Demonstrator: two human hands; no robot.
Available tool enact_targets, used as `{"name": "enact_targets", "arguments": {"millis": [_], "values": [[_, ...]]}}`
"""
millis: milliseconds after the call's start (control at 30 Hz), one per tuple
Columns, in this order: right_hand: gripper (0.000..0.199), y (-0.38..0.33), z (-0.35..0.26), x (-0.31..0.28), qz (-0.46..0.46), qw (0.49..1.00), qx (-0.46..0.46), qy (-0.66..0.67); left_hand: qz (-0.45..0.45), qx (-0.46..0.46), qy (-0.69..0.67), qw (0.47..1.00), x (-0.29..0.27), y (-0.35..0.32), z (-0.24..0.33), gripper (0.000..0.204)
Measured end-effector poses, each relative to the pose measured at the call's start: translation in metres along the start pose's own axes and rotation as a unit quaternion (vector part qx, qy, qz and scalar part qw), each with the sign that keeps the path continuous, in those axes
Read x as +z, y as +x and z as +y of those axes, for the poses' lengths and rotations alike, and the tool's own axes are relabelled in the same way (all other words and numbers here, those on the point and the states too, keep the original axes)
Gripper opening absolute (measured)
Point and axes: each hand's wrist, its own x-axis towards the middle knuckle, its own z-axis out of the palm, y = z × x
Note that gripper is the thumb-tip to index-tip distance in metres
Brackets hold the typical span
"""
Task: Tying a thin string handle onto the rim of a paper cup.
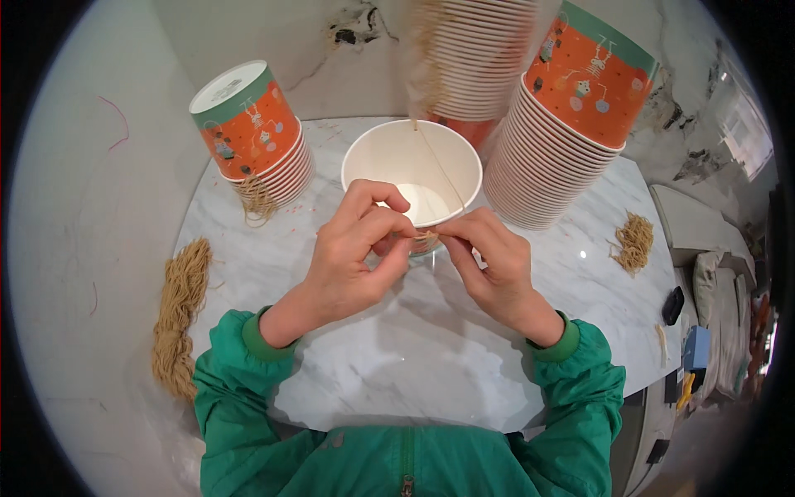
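Observation:
A white paper bucket [385, 157] stands upright on the marble table in front of me, its mouth facing up. One thin tan string [442, 166] crosses its opening from the far rim to the near rim by my right hand. My left hand [356, 248] pinches the string between thumb and fingertips just outside the near rim. Opposite it, a few pixels of string apart, my right hand [495, 267] also pinches the string with thumb and forefinger. The exact knot or hole between the fingertips is too small to make out.
A short stack of orange-and-green paper buckets [252, 124] stands upside down at the back left. Taller bucket stacks [551, 157] rise at the back right, some in clear wrapping. Tan string bundles lie at left [180, 319] and right [633, 243] on the marble table [397, 364].

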Motion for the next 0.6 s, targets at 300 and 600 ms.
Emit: {"name": "enact_targets", "arguments": {"millis": [300,600], "values": [[0.025,0.0,0.0,0.003,-0.014,1.0,0.007,0.002,-0.036,0.036,0.009,0.999,-0.001,0.0,-0.001,0.013],[0.023,0.001,-0.003,-0.001,-0.005,1.0,0.008,0.001,-0.019,0.081,0.021,0.996,0.009,-0.001,-0.011,0.016]]}}
